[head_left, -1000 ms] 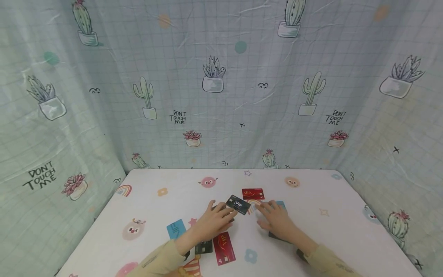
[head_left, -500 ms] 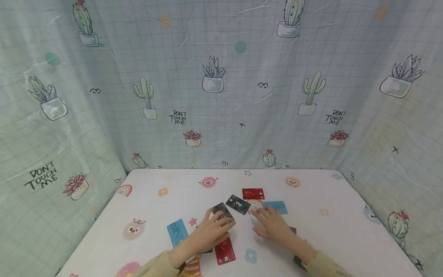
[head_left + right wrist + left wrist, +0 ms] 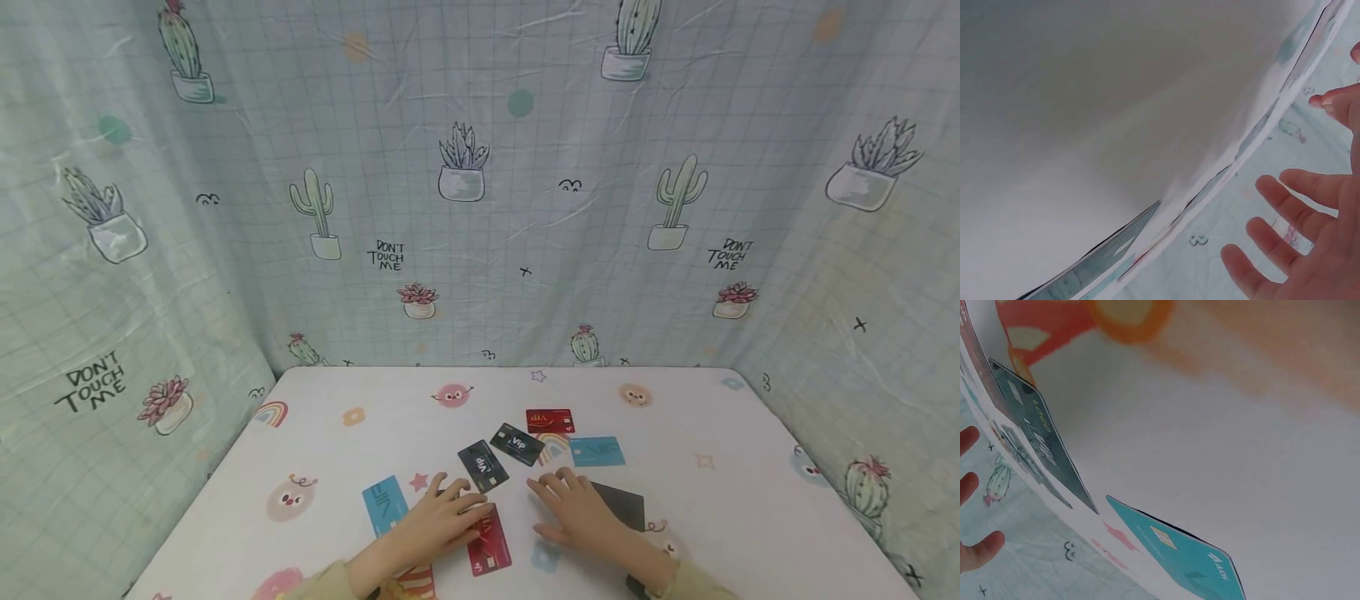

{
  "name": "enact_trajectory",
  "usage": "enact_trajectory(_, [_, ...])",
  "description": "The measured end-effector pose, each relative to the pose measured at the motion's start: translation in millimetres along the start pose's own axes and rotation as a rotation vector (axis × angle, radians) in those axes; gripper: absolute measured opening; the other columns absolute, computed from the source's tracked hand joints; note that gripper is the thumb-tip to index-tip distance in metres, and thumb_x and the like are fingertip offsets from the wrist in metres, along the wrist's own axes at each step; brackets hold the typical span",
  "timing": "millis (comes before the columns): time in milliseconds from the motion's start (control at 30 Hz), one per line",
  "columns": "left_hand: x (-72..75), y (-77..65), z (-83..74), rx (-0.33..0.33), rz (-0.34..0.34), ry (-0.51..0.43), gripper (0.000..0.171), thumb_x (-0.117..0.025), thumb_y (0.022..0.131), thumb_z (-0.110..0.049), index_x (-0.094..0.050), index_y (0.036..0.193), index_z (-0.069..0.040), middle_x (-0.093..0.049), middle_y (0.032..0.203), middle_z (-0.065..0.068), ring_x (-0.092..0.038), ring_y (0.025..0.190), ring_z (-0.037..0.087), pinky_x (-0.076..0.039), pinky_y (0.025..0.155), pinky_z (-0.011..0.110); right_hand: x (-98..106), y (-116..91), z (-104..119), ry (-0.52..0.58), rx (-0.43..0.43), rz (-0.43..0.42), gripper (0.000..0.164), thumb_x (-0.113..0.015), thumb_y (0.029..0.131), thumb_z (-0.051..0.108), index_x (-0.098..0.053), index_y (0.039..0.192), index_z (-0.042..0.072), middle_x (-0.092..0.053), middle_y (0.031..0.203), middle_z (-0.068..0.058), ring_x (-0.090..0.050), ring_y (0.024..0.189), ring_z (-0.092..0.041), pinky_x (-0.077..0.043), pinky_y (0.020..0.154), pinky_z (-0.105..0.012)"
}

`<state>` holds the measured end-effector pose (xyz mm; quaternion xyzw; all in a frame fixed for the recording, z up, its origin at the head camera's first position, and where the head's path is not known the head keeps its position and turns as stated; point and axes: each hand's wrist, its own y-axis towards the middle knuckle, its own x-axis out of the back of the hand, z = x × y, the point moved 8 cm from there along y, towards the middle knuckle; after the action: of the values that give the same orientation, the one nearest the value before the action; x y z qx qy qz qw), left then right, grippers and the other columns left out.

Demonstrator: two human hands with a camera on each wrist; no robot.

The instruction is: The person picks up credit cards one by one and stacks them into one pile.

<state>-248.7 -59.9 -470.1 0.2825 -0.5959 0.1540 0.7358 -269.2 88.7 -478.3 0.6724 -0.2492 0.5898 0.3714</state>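
Note:
My left hand [image 3: 435, 525] hovers with spread fingers over a red VIP card [image 3: 491, 550] and partly hides it. A dark card beneath that hand is mostly covered in the head view; the left wrist view shows a dark card [image 3: 1047, 440] and a blue card [image 3: 1179, 550] lying flat. Just beyond the left fingertips lies another dark VIP card [image 3: 483, 466]. My right hand [image 3: 573, 508] is held over the white table with fingers apart and nothing in them. To its right is a plain dark card [image 3: 624, 505], partly behind the hand.
Farther back lie a dark VIP card [image 3: 517, 444], a red VIP card [image 3: 550, 421] and a blue card [image 3: 597, 451]. A blue card [image 3: 384, 502] is left of the left hand. A dark card [image 3: 636, 588] peeks out by the right wrist. A cactus-print curtain [image 3: 480, 333] surrounds the table [image 3: 360, 450].
Both hands have drawn back toward the near edge. The dark card left of centre, the right-hand blue card and the plain dark card show more now; the cards stay put.

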Motion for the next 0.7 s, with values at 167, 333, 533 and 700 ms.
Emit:
enact_trajectory(167, [-6.0, -4.7, 4.4, -0.034, 0.038, 0.002, 0.043, -0.048, 0.088, -0.042, -0.048, 0.127, -0.024, -0.056, 0.122, -0.008, -0.047, 0.115, 0.020, -0.036, 0.095, 0.053, 1, -1, 13, -0.003, 0.015, 0.050, 0.060, -0.055, 0.079, 0.051, -0.047, 0.127, 0.016, -0.052, 0.113, -0.001, -0.046, 0.102, -0.021, -0.047, 0.081, -0.043])
enact_trajectory(333, [-12.5, -7.8, 9.1, -0.076, 0.079, 0.021, 0.049, -0.050, 0.086, -0.045, -0.044, 0.130, -0.024, -0.053, 0.126, -0.007, -0.045, 0.117, 0.020, -0.037, 0.094, 0.054, -2, -1, 26, 0.004, 0.020, 0.111, 0.063, -0.054, 0.079, 0.054, -0.045, 0.128, 0.017, -0.051, 0.114, -0.001, -0.045, 0.103, -0.021, -0.046, 0.084, -0.044])
enact_trajectory(533, [-18.2, -7.3, 11.4, -0.104, 0.116, 0.023, 0.057, -0.045, 0.085, -0.053, -0.042, 0.133, -0.024, -0.050, 0.130, -0.006, -0.044, 0.120, 0.021, -0.036, 0.094, 0.055, -5, -3, 44, 0.013, 0.088, 0.156, 0.061, -0.052, 0.080, 0.056, -0.043, 0.129, 0.020, -0.050, 0.118, 0.001, -0.045, 0.103, -0.020, -0.046, 0.083, -0.042])
enact_trajectory(700, [-21.8, -5.2, 11.4, -0.123, 0.131, -0.009, 0.059, -0.044, 0.085, -0.054, -0.039, 0.135, -0.023, -0.047, 0.133, -0.007, -0.043, 0.121, 0.023, -0.037, 0.093, 0.055, -11, -5, 56, 0.052, 0.166, 0.197, 0.056, -0.048, 0.083, 0.055, -0.041, 0.129, 0.023, -0.051, 0.122, 0.004, -0.046, 0.104, -0.020, -0.047, 0.082, -0.041])
